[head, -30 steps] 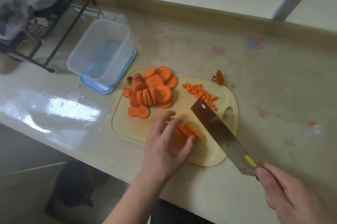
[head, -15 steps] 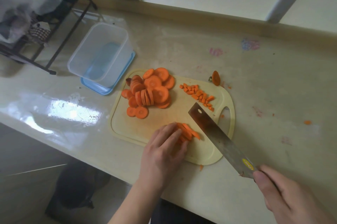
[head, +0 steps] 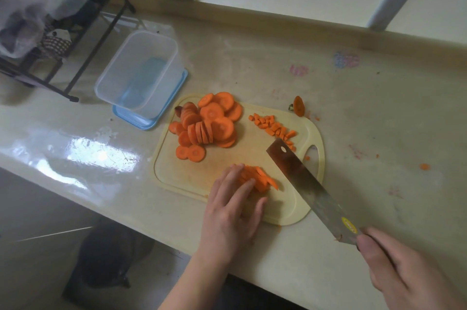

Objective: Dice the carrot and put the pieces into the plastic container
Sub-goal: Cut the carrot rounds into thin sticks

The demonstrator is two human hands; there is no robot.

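On the pale yellow cutting board point(head: 192, 178) lies a heap of round carrot slices point(head: 209, 125), and a row of small carrot dice point(head: 274, 127) lies at its far right. My left hand point(head: 232, 211) presses its fingers onto a small stack of carrot strips point(head: 260, 178) at the board's near edge. My right hand point(head: 404, 271) grips the handle of a broad cleaver point(head: 308, 188), whose blade hovers just right of the strips. The clear plastic container point(head: 141, 72) stands empty on its blue lid point(head: 151, 122), left of the board.
A carrot end point(head: 298, 105) and small orange scraps point(head: 424, 166) lie on the counter point(head: 252, 62) beyond and right of the board. A black wire rack point(head: 83, 39) with bags stands at the far left. The counter's near edge runs under my arms.
The view has shifted slightly. My left hand has drawn back a little on the carrot strips, and the cleaver has stayed close beside them, right of the stack.
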